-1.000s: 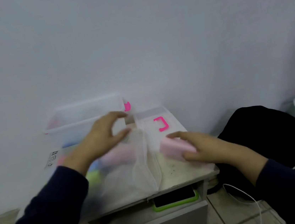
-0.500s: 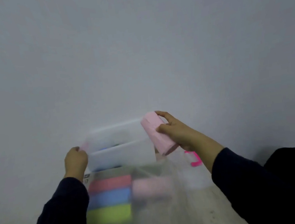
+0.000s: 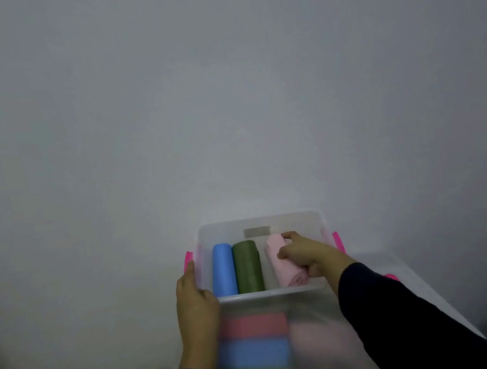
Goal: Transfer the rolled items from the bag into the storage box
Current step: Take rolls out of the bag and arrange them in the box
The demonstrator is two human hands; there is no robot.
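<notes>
Right hand [image 3: 301, 255] curled around pale pink roll [image 3: 282, 263] inside clear plastic storage box [image 3: 268, 293] — left hand [image 3: 195, 300] gripped box's left edge, thumb inside.

the storage box [image 3: 259, 224] looks like clear, smooth plastic with glossy pink plastic latches [image 3: 188, 260]. the pink roll [image 3: 281, 267], blue roll [image 3: 223, 269] and green roll [image 3: 248, 267] look matt and soft. the bag [image 3: 319, 337] is thin translucent film.
</notes>
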